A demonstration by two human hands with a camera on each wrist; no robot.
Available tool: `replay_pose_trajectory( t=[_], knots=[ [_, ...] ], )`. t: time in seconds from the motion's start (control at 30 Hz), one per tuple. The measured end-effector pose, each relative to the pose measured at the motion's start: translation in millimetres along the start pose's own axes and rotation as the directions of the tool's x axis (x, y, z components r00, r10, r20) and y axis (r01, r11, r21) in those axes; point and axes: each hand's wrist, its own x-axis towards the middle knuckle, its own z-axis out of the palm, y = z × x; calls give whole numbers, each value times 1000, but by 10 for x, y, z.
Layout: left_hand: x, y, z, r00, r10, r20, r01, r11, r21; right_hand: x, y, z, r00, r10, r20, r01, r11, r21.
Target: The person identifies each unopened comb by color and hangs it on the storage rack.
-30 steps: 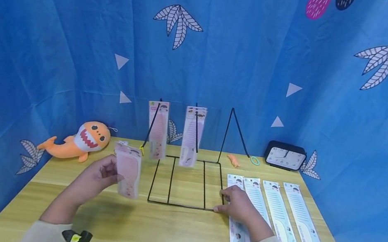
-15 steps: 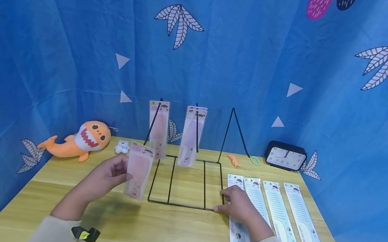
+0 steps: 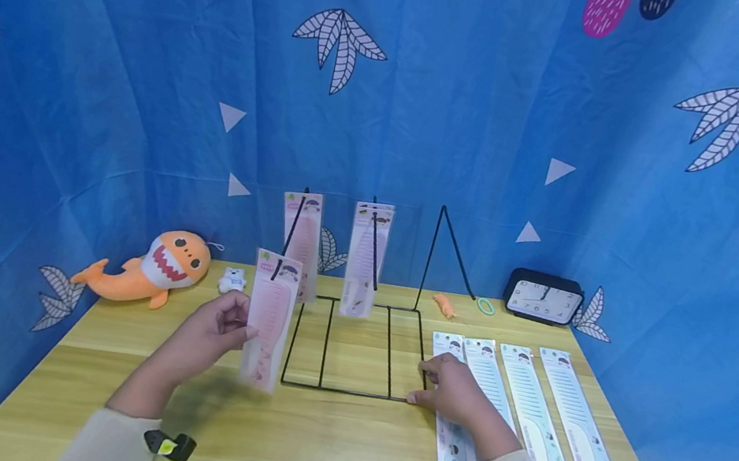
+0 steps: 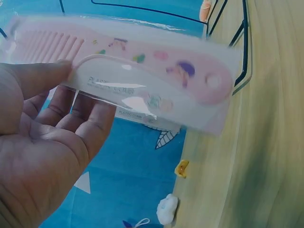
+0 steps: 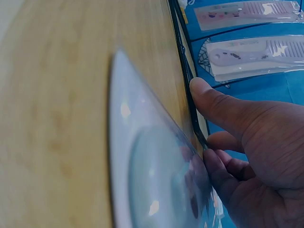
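Note:
My left hand (image 3: 213, 331) pinches a pink comb in a clear packet (image 3: 267, 327) by its left edge. The packet hangs upright by the left prong of a black wire rack (image 3: 345, 393), and the prong's tip shows in front of the packet's top. In the left wrist view the thumb lies over the pink comb (image 4: 199, 78), fingers behind. With my right hand (image 3: 450, 386) I grip the rack's front right corner. Another packaged pink comb (image 3: 302, 252) hangs farther back on the left prong. Packaged purple combs (image 3: 365, 262) hang on the middle prong.
Several packaged pale blue combs (image 3: 538, 419) lie on the table at right, one partly under my right forearm. Behind stand a black clock (image 3: 543, 297), a small orange figure (image 3: 444, 305), an orange shark plush (image 3: 152, 267) and a white bear figure (image 3: 233, 280).
My left hand has moved right with the pink comb, whose packet now stands upright and overlaps the left prong's tip. The white bear has come into full sight. My right hand stays put.

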Motion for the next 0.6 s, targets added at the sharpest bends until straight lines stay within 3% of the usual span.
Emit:
replay_pose_trajectory(
  t=[0.17, 0.37, 0.6],
  knots=[
    [71, 29, 41, 996, -77, -35, 77, 997, -12, 7, 10, -1, 1000, 0, 0, 0, 1000, -5],
    [235, 107, 119, 986, -121, -112, 118, 992, -34, 13, -1, -21, 1000, -8, -4, 8, 1000, -10],
    [493, 227, 210, 957, -198, -213, 179, 978, -104, 0, -3, 1, 1000, -2, 3, 2, 1000, -2]
  ],
)
